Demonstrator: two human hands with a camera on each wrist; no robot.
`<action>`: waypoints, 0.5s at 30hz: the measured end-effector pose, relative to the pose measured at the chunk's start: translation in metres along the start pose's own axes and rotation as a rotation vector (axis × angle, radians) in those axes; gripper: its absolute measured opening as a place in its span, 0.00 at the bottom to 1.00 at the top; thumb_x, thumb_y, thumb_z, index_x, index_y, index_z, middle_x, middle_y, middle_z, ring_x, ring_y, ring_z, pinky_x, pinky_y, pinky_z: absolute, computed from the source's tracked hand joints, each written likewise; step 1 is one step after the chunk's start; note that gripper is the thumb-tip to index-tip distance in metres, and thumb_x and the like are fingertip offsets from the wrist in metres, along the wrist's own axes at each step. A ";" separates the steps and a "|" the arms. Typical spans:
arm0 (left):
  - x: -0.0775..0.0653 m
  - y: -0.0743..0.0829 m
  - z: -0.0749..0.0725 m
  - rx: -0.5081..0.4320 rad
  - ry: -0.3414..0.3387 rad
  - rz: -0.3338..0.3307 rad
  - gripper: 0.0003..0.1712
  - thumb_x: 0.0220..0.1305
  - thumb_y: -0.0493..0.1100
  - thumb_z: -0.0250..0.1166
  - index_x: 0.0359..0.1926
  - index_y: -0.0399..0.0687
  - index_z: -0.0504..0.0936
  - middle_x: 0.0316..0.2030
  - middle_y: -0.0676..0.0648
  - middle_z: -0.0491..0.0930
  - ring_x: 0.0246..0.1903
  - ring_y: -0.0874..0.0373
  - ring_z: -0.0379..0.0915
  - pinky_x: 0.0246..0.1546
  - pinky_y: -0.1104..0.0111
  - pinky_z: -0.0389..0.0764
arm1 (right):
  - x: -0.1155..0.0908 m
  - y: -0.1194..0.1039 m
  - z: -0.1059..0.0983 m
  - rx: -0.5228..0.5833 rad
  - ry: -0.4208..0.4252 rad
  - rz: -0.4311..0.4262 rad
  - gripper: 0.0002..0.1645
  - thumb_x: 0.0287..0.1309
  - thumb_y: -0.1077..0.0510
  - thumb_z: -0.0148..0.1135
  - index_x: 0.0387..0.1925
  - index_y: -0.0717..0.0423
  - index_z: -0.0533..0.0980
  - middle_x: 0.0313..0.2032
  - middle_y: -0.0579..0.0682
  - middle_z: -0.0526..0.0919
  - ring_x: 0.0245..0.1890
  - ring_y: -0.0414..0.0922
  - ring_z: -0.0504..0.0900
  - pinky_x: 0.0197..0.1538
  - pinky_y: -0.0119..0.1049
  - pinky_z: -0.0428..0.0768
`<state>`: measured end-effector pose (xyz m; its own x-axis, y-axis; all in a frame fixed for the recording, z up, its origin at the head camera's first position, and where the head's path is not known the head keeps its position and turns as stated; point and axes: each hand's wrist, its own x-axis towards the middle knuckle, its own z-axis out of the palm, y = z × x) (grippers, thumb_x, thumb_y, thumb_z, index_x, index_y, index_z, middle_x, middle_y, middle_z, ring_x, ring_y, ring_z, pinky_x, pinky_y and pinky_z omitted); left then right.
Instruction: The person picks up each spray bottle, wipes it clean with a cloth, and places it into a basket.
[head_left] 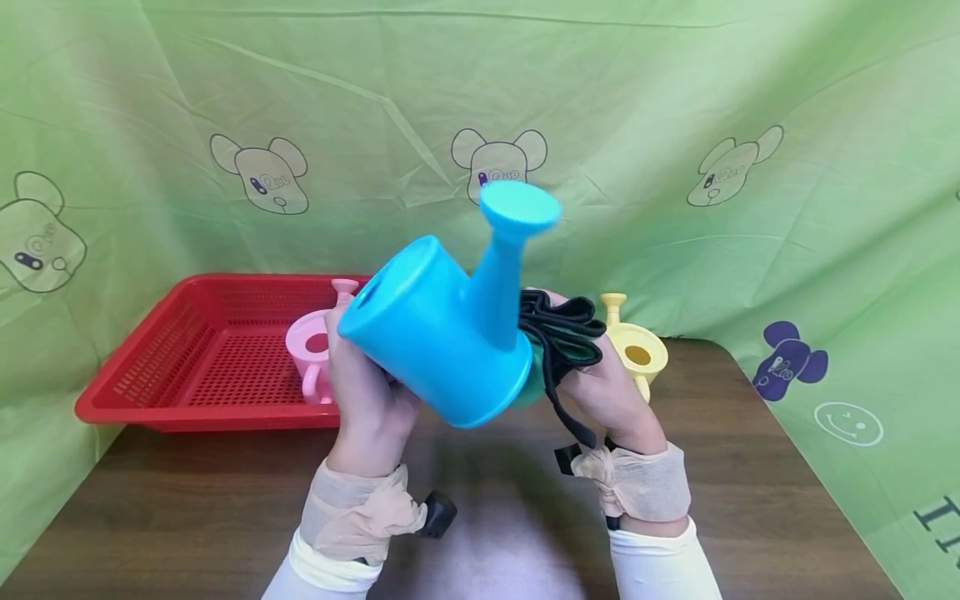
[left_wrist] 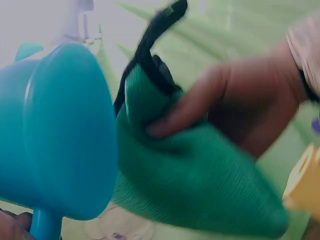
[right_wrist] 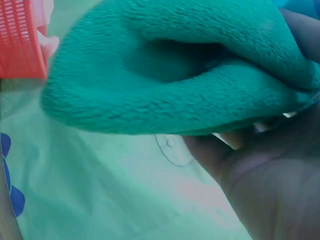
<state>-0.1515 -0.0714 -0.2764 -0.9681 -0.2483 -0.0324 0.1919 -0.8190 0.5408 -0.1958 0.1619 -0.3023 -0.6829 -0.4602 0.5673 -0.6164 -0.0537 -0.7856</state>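
My left hand (head_left: 367,400) grips a blue toy watering can (head_left: 457,325), lifted above the table and tilted, its mouth facing left and its spout pointing up. The base of that can faces the cloth in the left wrist view. With thumb and fingers, my right hand (head_left: 607,396) holds a folded green cloth (left_wrist: 200,175) with black edging. From the head view most of the cloth is hidden behind the can; the looped black edging (head_left: 562,329) shows beside the can's base. The right wrist view shows the cloth's fluffy surface bunched into a fold.
A red perforated basket (head_left: 202,414) stands at the left of the brown wooden table (head_left: 757,500). In its right part sits a pink watering can (head_left: 302,333), partly behind my left hand. A yellow watering can (head_left: 651,340) is behind my right hand. A green printed curtain (head_left: 390,83) hangs behind.
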 end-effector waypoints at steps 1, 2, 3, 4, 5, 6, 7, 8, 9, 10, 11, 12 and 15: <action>0.001 0.000 -0.001 -0.029 0.012 -0.025 0.19 0.76 0.59 0.50 0.30 0.57 0.74 0.23 0.57 0.81 0.31 0.63 0.86 0.39 0.70 0.85 | 0.003 0.000 0.002 -0.008 0.019 -0.037 0.36 0.63 0.79 0.54 0.71 0.59 0.71 0.68 0.44 0.77 0.69 0.43 0.74 0.75 0.34 0.68; 0.001 0.000 -0.001 -0.051 0.019 -0.052 0.19 0.76 0.59 0.50 0.30 0.57 0.74 0.23 0.57 0.80 0.29 0.64 0.85 0.37 0.71 0.85 | 0.005 -0.001 0.005 -0.016 0.041 -0.078 0.34 0.63 0.78 0.55 0.70 0.63 0.70 0.67 0.45 0.78 0.69 0.44 0.75 0.75 0.36 0.68; 0.002 0.000 -0.002 -0.080 0.026 -0.079 0.19 0.76 0.59 0.50 0.31 0.57 0.74 0.22 0.57 0.79 0.27 0.65 0.84 0.35 0.72 0.83 | 0.008 -0.001 0.007 -0.025 0.073 -0.123 0.31 0.65 0.75 0.58 0.70 0.67 0.70 0.66 0.46 0.79 0.67 0.45 0.76 0.74 0.38 0.70; 0.002 0.000 -0.003 -0.104 0.034 -0.099 0.19 0.76 0.58 0.50 0.29 0.57 0.73 0.20 0.57 0.78 0.23 0.66 0.81 0.32 0.74 0.81 | 0.010 -0.001 0.010 -0.030 0.113 -0.167 0.30 0.67 0.71 0.60 0.69 0.71 0.69 0.65 0.47 0.80 0.67 0.45 0.77 0.74 0.39 0.71; 0.003 0.000 -0.004 -0.141 0.032 -0.123 0.20 0.77 0.57 0.48 0.27 0.56 0.71 0.17 0.56 0.74 0.19 0.67 0.76 0.27 0.76 0.76 | 0.011 -0.002 0.012 -0.047 0.159 -0.212 0.30 0.69 0.67 0.62 0.69 0.73 0.68 0.64 0.47 0.81 0.66 0.46 0.78 0.73 0.39 0.72; 0.004 0.000 -0.004 -0.178 0.030 -0.146 0.22 0.77 0.56 0.46 0.24 0.56 0.68 0.14 0.56 0.69 0.14 0.66 0.70 0.22 0.77 0.70 | 0.012 -0.002 0.015 -0.063 0.211 -0.254 0.32 0.70 0.61 0.64 0.68 0.74 0.67 0.63 0.48 0.81 0.65 0.46 0.79 0.73 0.40 0.73; 0.005 0.000 -0.004 -0.202 0.024 -0.162 0.23 0.78 0.57 0.45 0.23 0.56 0.65 0.12 0.56 0.65 0.11 0.65 0.64 0.18 0.76 0.63 | 0.012 -0.003 0.018 -0.086 0.270 -0.293 0.35 0.71 0.57 0.65 0.68 0.75 0.67 0.63 0.47 0.82 0.65 0.45 0.80 0.72 0.40 0.74; 0.005 0.000 -0.005 -0.231 0.019 -0.182 0.25 0.78 0.57 0.44 0.21 0.56 0.63 0.11 0.55 0.64 0.09 0.65 0.61 0.16 0.75 0.57 | 0.012 -0.004 0.020 -0.103 0.322 -0.332 0.37 0.71 0.54 0.66 0.68 0.77 0.66 0.63 0.48 0.82 0.64 0.45 0.80 0.72 0.40 0.74; 0.006 0.000 -0.006 -0.261 0.018 -0.194 0.25 0.79 0.57 0.43 0.21 0.56 0.63 0.11 0.55 0.63 0.09 0.64 0.60 0.15 0.75 0.56 | 0.011 -0.004 0.023 -0.107 0.364 -0.366 0.39 0.70 0.52 0.67 0.67 0.77 0.66 0.63 0.49 0.82 0.64 0.46 0.80 0.71 0.40 0.75; 0.007 0.000 -0.006 -0.280 0.017 -0.201 0.26 0.79 0.56 0.43 0.20 0.55 0.62 0.10 0.55 0.63 0.08 0.63 0.60 0.15 0.75 0.55 | 0.010 -0.005 0.026 -0.111 0.397 -0.398 0.39 0.70 0.51 0.67 0.67 0.78 0.66 0.63 0.50 0.81 0.64 0.47 0.80 0.72 0.41 0.75; 0.007 0.000 -0.007 -0.295 0.021 -0.205 0.26 0.79 0.56 0.43 0.21 0.55 0.62 0.10 0.54 0.63 0.08 0.63 0.60 0.15 0.75 0.55 | 0.010 -0.005 0.029 -0.111 0.423 -0.432 0.38 0.70 0.51 0.67 0.66 0.77 0.67 0.64 0.51 0.81 0.64 0.48 0.80 0.72 0.41 0.75; 0.007 0.000 -0.007 -0.301 0.030 -0.205 0.26 0.79 0.56 0.43 0.20 0.55 0.62 0.10 0.54 0.63 0.08 0.63 0.60 0.15 0.75 0.55 | 0.009 -0.005 0.032 -0.110 0.442 -0.465 0.38 0.70 0.51 0.68 0.66 0.76 0.68 0.64 0.52 0.81 0.64 0.48 0.80 0.72 0.42 0.75; 0.009 0.000 -0.008 -0.330 0.065 -0.207 0.27 0.80 0.55 0.44 0.19 0.55 0.61 0.10 0.54 0.62 0.09 0.62 0.59 0.15 0.75 0.55 | 0.007 -0.006 0.041 -0.084 0.459 -0.563 0.35 0.68 0.53 0.69 0.65 0.74 0.70 0.63 0.55 0.81 0.63 0.50 0.80 0.71 0.43 0.75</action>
<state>-0.1584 -0.0779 -0.2834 -0.9816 -0.0840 -0.1712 0.0453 -0.9747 0.2188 -0.1808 0.1223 -0.3038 -0.3381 0.0356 0.9404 -0.9378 -0.0959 -0.3335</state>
